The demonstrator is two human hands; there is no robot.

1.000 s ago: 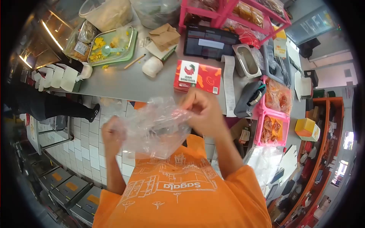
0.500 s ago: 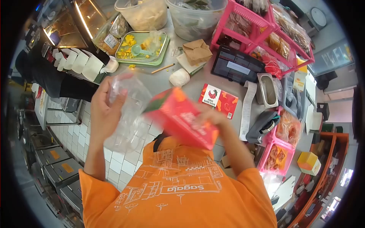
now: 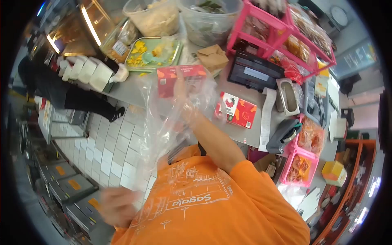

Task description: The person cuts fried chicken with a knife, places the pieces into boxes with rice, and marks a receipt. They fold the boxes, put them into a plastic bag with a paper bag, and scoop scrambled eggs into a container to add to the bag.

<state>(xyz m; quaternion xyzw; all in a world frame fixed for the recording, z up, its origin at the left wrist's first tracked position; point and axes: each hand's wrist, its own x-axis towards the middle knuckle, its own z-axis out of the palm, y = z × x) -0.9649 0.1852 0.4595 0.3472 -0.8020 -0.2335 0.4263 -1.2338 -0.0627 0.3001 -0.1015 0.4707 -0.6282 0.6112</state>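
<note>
A clear plastic bag (image 3: 149, 130) stretches from the counter's edge down toward my left side. Inside it, a red printed cardboard box (image 3: 196, 74) lies at the far end over the counter. My right hand (image 3: 183, 96) reaches into the bag, its fingers along the box and gripping it, seen through the film. Low at the left, my left hand (image 3: 118, 204) is blurred, its fingers curled where the near end of the bag runs toward it. Just right of the bag, a second red box (image 3: 239, 111) with a white label sits on the counter.
Behind the bag are a green tray (image 3: 178, 57) with yellow bits and a brown paper bag (image 3: 212, 57). To the right stand a tablet (image 3: 255, 71), a receipt strip (image 3: 266, 118), a metal container (image 3: 287, 97) and pink baskets (image 3: 300, 167). Another person's leg (image 3: 87, 100) shows at left.
The red box has moved forward into the plastic bag with my right hand. My left hand has come back and down toward my body, and the bag is drawn out long.
</note>
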